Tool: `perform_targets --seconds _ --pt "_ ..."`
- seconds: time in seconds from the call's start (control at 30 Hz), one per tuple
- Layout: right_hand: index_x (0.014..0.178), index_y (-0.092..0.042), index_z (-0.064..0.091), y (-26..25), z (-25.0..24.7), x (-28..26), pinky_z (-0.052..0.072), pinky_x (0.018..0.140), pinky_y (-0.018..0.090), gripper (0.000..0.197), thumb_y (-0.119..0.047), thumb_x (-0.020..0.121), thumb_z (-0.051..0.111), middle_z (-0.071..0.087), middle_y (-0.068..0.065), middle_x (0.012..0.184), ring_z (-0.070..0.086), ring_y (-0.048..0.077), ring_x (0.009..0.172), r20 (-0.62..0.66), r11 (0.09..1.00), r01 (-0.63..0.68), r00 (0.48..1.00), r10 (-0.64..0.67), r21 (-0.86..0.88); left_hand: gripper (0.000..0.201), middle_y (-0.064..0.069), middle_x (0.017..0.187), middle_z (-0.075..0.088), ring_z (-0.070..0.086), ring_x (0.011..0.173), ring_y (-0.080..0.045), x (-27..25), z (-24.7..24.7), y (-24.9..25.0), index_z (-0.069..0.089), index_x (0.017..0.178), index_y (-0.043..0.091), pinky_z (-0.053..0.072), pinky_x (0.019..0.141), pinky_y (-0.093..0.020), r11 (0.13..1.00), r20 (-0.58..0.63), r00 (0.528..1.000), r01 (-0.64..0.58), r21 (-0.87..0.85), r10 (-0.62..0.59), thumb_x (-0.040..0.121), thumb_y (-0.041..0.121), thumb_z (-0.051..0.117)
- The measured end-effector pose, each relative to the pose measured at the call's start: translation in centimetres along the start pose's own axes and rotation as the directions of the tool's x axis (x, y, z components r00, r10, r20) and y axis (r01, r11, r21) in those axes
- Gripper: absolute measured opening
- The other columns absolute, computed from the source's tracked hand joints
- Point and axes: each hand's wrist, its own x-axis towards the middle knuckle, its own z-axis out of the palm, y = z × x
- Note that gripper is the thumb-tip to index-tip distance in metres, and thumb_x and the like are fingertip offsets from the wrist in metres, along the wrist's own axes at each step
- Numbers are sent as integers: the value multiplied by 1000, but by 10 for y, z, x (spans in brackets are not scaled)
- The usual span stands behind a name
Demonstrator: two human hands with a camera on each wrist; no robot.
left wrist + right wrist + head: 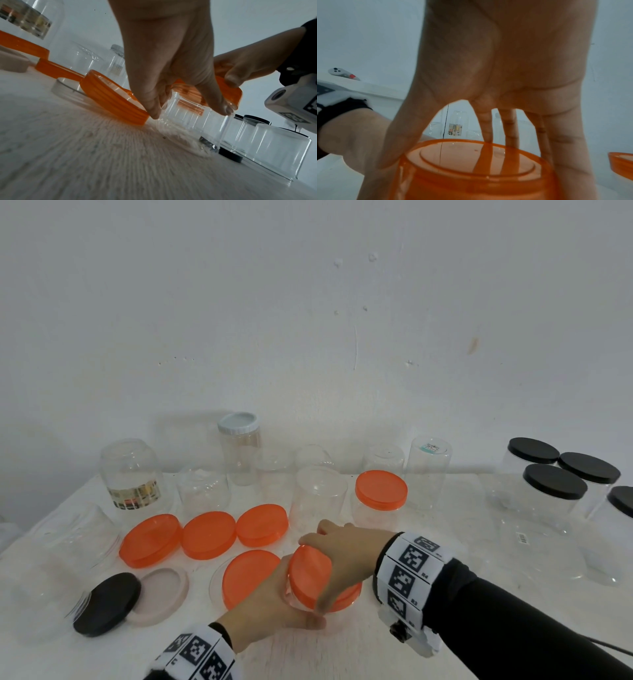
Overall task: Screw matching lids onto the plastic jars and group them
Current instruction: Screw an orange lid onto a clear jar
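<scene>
My left hand (279, 594) grips a clear plastic jar (188, 121) near the table's front middle, thumb and fingers around its wall. An orange lid (301, 587) sits on the jar's mouth, tilted in the head view. My right hand (317, 571) reaches in from the right and grips this lid by its rim, thumb on the near side and fingers on the far side. The right wrist view shows the same lid (471, 175) close up under the right hand (479, 155). The hands hide most of the jar in the head view.
Several loose orange lids (209, 535) lie left of the hands, one (250, 577) right beside them. A black lid (108, 604) and a pinkish lid (161, 594) lie front left. Clear jars stand along the back, one orange-lidded (381, 494). Black-lidded jars (555, 484) cluster at the right.
</scene>
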Motion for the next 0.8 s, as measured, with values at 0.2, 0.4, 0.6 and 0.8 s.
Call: perform_targets --seconds 0.2,0.4,0.6,0.8 --pt "143 -29 24 -3 2 0 46 89 49 104 -72 61 72 32 -2 132 42 28 120 -8 999 -43 999 43 -19 92 26 124 45 43 106 15 -2 0 -1 27 121 52 42 72 0 999 40 999 9 -49 -8 62 23 91" --pt "139 -23 30 -2 8 -3 47 88 48 99 -71 62 70 31 -2 125 42 25 113 -43 999 -36 998 37 23 103 29 127 41 41 110 16 0 2 -3 18 126 54 39 75 -2 1000 69 998 2 -24 0 57 33 92" --pt "141 -27 27 -1 9 -4 48 89 47 98 -64 63 74 29 -4 122 38 22 111 -56 999 -1 998 4 51 103 24 125 47 46 112 10 1 6 -3 25 129 48 38 78 -4 998 -5 999 -32 58 32 52 38 94" --pt "146 -35 16 3 6 -5 47 87 44 102 -47 66 80 24 -7 136 33 22 118 -34 994 102 994 -103 -34 93 21 125 49 49 113 6 2 5 -3 32 120 49 42 78 -6 997 0 999 -39 62 39 53 34 94"
